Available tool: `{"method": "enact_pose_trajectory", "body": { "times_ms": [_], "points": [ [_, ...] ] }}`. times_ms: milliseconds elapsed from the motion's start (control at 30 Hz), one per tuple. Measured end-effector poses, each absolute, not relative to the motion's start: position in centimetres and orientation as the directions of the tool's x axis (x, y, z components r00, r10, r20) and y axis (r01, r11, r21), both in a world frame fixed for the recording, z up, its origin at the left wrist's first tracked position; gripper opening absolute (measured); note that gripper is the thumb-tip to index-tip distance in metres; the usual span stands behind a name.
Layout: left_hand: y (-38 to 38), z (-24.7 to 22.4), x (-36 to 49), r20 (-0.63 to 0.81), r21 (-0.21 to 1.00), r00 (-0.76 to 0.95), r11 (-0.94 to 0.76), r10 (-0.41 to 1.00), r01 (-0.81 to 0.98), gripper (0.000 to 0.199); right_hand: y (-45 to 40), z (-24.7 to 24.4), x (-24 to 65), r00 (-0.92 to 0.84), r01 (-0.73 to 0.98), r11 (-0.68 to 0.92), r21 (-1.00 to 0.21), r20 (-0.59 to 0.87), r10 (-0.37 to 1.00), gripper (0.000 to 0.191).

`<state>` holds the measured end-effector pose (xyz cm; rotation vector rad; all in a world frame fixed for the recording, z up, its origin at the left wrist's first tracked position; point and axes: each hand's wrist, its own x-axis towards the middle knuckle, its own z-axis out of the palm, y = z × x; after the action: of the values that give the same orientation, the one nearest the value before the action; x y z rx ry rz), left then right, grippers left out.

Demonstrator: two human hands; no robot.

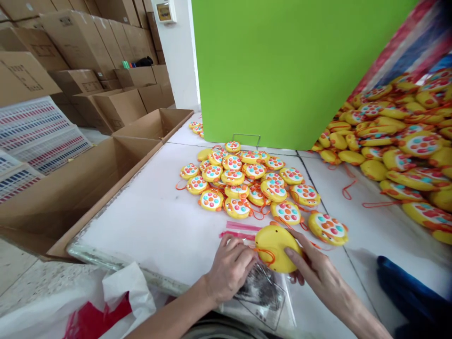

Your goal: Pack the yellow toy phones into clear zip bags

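Note:
A yellow plastic pop-button toy [273, 242], its plain back turned up, is held at its right edge by my right hand [314, 266], thumb on top. An orange cord [267, 256] loops from the toy toward my left hand [231, 268]. The fingers of that hand are closed at the cord's end, just left of the toy. Beneath both hands lies a clear plastic bag [264, 292] with dark contents that I cannot make out. Pink strips [242, 233] lie just behind my left hand. Farther back is a heap of similar toys [233, 178] with coloured buttons facing up.
A large green board [268, 66] stands behind the heap. More yellow toys [395, 136] are piled at the right beside a striped sack [399, 52]. An open cardboard box [81, 197] adjoins the table's left edge. Dark blue cloth [409, 292] shows at the lower right.

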<state>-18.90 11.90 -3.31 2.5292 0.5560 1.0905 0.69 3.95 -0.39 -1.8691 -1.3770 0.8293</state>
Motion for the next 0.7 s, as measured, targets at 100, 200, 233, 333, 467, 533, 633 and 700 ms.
{"method": "enact_pose_trajectory", "body": {
  "times_ms": [100, 200, 233, 333, 467, 533, 633, 700],
  "points": [
    [12.5, -2.0, -20.1, 0.64, 0.563, 0.509, -0.802, 0.576, 0.198, 0.015, 3.7, -0.1, 0.6, 0.254, 0.552, -0.202, -0.809, -0.068, 0.965, 0.062],
    [13.2, -1.0, -20.9, 0.415, 0.818, 0.351, -0.514, 0.839, 0.26, 0.015, 3.4, -0.1, 0.6, 0.261, 0.572, -0.172, -0.802, -0.021, 0.965, 0.058],
    [13.4, -0.8, -21.0, 0.267, 0.894, 0.34, -0.363, 0.902, 0.261, 0.017, 3.3, -0.1, 0.5, 0.26, 0.577, -0.159, -0.801, -0.005, 0.966, 0.057],
    [13.6, -0.7, -20.8, -0.153, 0.977, 0.43, 0.072, 0.89, 0.201, 0.035, 3.0, -0.1, 0.4, 0.279, 0.595, -0.133, -0.793, 0.048, 0.959, 0.055],
    [13.1, -1.4, -19.8, -0.304, 0.95, 0.537, 0.293, 0.787, 0.108, 0.039, 2.8, -0.1, 0.5, 0.272, 0.681, -0.083, -0.728, 0.145, 0.951, 0.055],
    [12.9, -1.7, -19.4, -0.287, 0.953, 0.552, 0.29, 0.783, 0.085, 0.033, 2.7, 0.1, 0.7, 0.234, 0.731, -0.064, -0.679, 0.161, 0.959, 0.055],
    [12.9, -1.6, -18.9, -0.249, 0.964, 0.537, 0.26, 0.806, 0.058, 0.028, 2.8, 1.2, 0.4, 0.167, 0.773, -0.072, -0.63, 0.093, 0.982, 0.051],
    [12.9, -1.3, -18.5, -0.232, 0.968, 0.533, 0.248, 0.813, 0.043, 0.027, 2.9, 2.2, -0.3, 0.025, 0.793, -0.023, -0.609, -0.005, 1.0, 0.043]
  ]
}}
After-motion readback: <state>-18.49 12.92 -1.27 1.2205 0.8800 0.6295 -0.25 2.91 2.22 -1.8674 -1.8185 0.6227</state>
